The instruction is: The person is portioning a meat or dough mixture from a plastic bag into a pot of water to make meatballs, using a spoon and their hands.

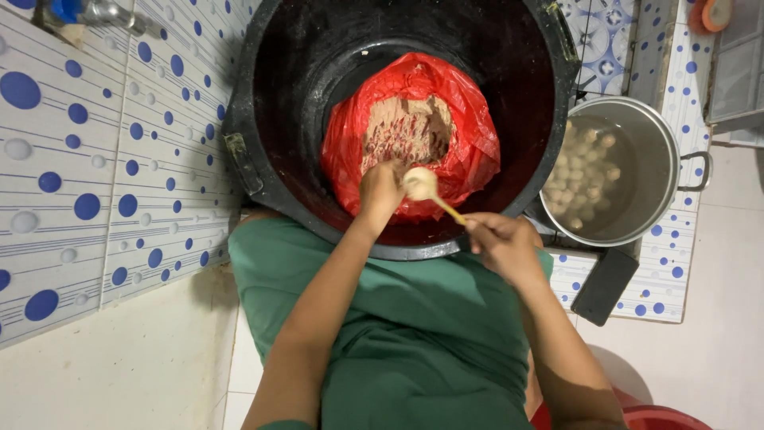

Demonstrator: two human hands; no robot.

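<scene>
Inside black tub [263, 95], red bag [465, 135], left hand [380, 189], spoon [423, 186].

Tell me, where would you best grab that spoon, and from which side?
By the bare end of its thin handle, coming from the right, much as the right hand holds it now. The spoon slants down-right from its loaded bowl, which sits against the left hand over the red bag, so only the handle end is free and clean.
</scene>
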